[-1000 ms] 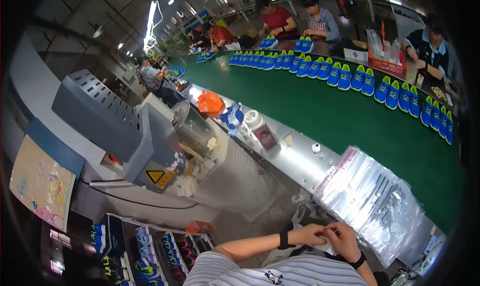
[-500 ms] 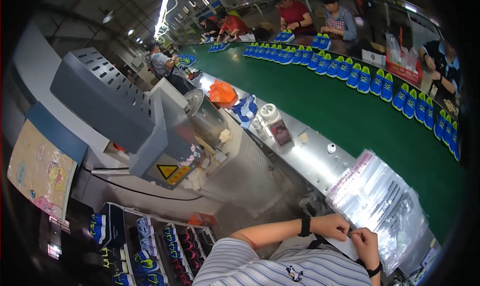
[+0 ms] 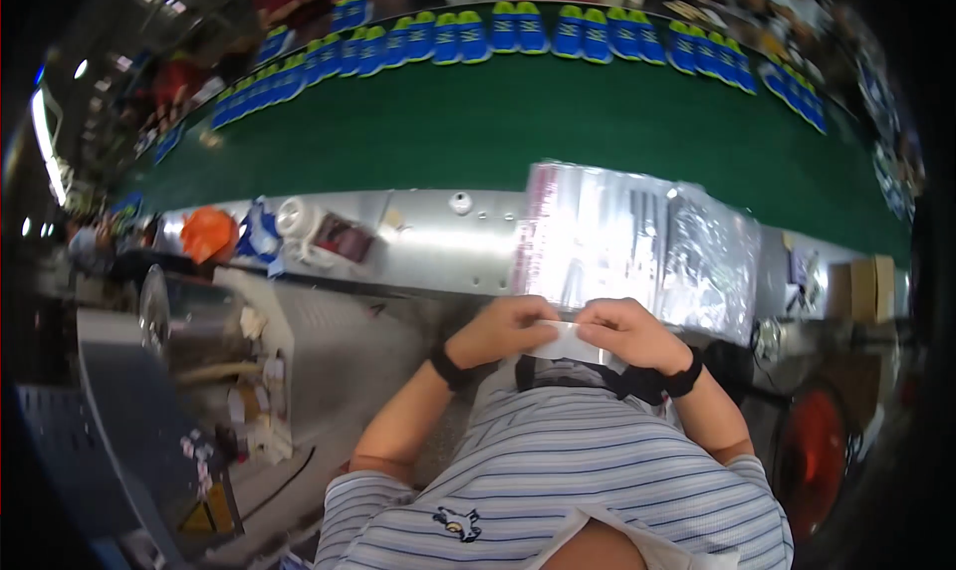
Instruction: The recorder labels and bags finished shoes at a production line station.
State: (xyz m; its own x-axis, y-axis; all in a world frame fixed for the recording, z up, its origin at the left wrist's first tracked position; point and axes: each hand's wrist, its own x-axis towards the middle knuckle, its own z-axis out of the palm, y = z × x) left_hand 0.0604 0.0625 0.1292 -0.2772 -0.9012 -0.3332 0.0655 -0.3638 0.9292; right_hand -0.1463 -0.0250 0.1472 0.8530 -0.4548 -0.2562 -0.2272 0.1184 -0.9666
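Observation:
Close to my body, a small white sheet, perhaps paper or a sticker, stretches between both hands. My left hand is closed on its left end, thumb and fingers pinched. My right hand pinches the right end in the same way. Just beyond the hands lies a stack of clear plastic bags with a pinkish strip down its left side. The stack rests on the metal ledge and overlaps the green belt. Motion blurs the fingertips a little.
Blue shoes with lime linings line the far side of the green belt. On the metal ledge stand a white-lidded bottle and an orange bag. A grey machine is at left, cardboard boxes at right.
My view has swung right and down, so the belt now runs across the top. Both hands still grip the white sheet in front of my body.

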